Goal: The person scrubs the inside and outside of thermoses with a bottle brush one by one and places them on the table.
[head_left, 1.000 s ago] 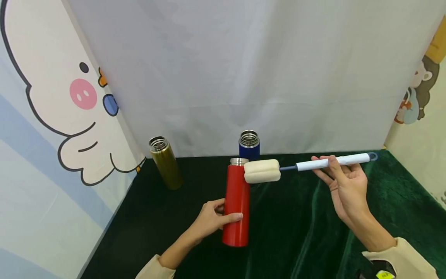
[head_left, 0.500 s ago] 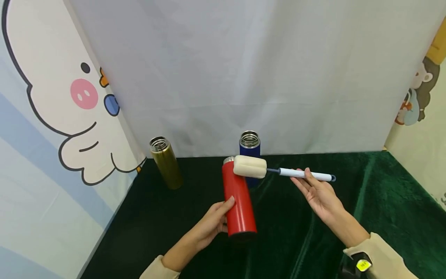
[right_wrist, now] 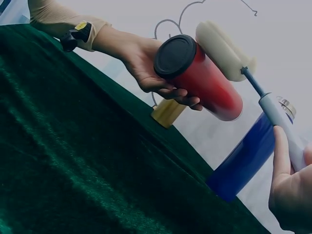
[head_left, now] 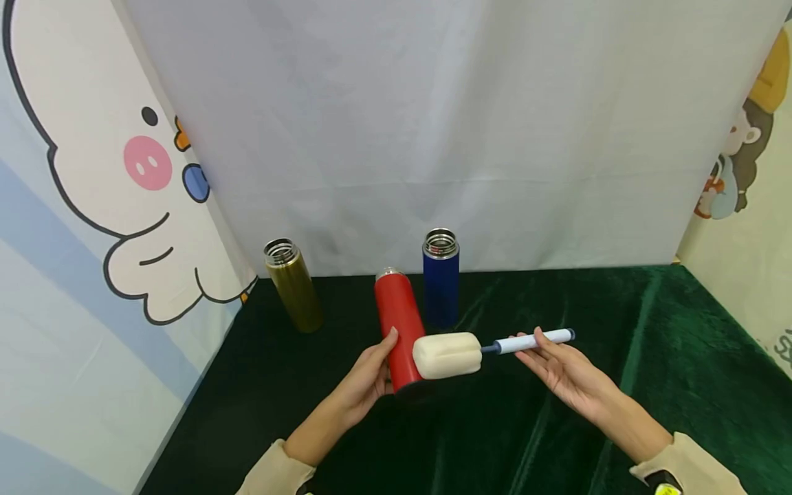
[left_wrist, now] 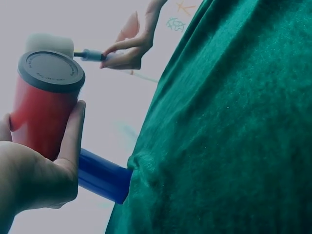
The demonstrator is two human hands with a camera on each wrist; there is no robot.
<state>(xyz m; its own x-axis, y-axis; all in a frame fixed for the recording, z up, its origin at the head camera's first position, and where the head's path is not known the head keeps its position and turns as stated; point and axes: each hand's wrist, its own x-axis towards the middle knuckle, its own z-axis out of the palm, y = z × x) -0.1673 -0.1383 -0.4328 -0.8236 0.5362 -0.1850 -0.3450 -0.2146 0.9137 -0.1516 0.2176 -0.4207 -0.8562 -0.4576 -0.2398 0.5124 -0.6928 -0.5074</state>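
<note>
Gripping red bottle [head_left: 399, 320] in left hand [head_left: 365, 382], right hand [head_left: 574, 378] pinching brush handle [head_left: 515, 343] at 3 o'clock from it; brace bottle firmly, stroke sponge [head_left: 447, 355] flat along it.

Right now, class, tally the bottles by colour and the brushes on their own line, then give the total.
Red bottle: 1
Gold bottle: 1
Blue bottle: 1
Sponge brush: 1
Total: 4
</note>
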